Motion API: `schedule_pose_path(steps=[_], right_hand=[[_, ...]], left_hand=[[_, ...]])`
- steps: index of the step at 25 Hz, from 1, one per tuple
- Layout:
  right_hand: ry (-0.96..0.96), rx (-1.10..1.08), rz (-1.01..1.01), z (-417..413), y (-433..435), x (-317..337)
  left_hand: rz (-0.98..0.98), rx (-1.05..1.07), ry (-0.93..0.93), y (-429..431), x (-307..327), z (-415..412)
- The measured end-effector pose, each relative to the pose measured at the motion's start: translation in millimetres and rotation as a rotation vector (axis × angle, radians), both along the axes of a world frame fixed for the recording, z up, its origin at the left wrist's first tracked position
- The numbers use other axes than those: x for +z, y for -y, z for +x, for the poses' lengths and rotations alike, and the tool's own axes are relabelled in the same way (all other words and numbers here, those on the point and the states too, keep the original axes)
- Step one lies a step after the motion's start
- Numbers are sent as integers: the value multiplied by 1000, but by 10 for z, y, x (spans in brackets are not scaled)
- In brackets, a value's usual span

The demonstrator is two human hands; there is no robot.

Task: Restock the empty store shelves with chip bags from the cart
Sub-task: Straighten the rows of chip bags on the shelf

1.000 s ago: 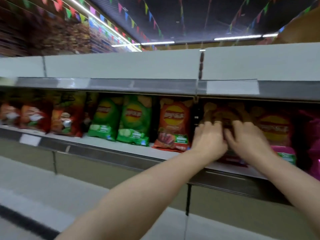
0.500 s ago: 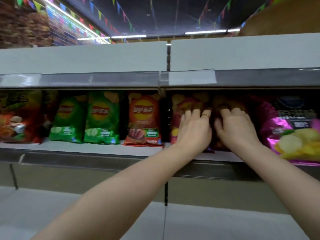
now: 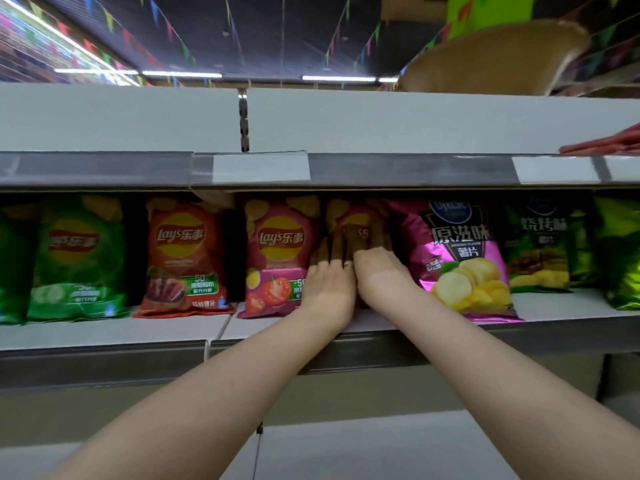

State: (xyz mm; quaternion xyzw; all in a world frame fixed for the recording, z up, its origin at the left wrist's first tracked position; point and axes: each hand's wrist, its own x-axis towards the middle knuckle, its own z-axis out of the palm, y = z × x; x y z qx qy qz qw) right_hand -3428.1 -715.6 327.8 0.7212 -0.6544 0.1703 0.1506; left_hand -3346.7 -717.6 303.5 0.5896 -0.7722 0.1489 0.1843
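Both my hands reach into the middle shelf (image 3: 114, 332). My left hand (image 3: 329, 275) and my right hand (image 3: 375, 271) lie side by side with straight fingers pressed flat against a pink chip bag (image 3: 349, 216) that stands upright. The hands hide most of this bag. Just left of it stands another pink tomato chip bag (image 3: 277, 258). An orange-red chip bag (image 3: 185, 258) and a green chip bag (image 3: 78, 261) stand further left. A glossy magenta chip bag (image 3: 460, 258) leans right of my hands.
Dark green bags (image 3: 536, 247) and a shiny green bag (image 3: 620, 251) fill the shelf's right end. The upper shelf (image 3: 415, 123) is bare, except for red packets (image 3: 609, 143) at its far right. A lower shelf (image 3: 381, 441) lies under my arms.
The view has shifted right and closer to the shelf. Both hands stay on the pink bag and have pushed it further back into the shelf.
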Motion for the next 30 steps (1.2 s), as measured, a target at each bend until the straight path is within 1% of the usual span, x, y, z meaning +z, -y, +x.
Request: schedule_pose_path(steps=[4, 7, 9, 13, 15, 17, 19, 21, 24, 27, 30], right_hand=[[1, 12, 91, -9, 14, 16], [19, 48, 35, -49, -73, 35], [62, 114, -109, -130, -184, 53], [202, 270, -592, -463, -330, 54], [209, 226, -714, -672, -343, 21], [170, 142, -698, -866, -336, -43], [106, 92, -640, -1016, -310, -131], [103, 63, -573, -1144, -290, -200], [241, -4, -443, -1263, -280, -277], [450, -39, -275, -1300, -238, -346], [562, -57, -229, -1294, -213, -383]], left_hand=[[24, -8, -2, -2, 14, -7], [3, -77, -92, -94, 6, 43], [-36, -127, -168, -186, 2, 61], [-131, -170, -377, -330, 37, -61], [-165, -224, -426, -395, 51, -228], [-164, -287, -420, -458, 31, -447], [-125, -312, -380, -483, -3, -651], [-65, -315, -362, -477, -33, -807], [67, -313, -471, -446, -25, -918], [138, -308, -564, -379, 69, -936], [205, -248, -605, -253, 270, -885]])
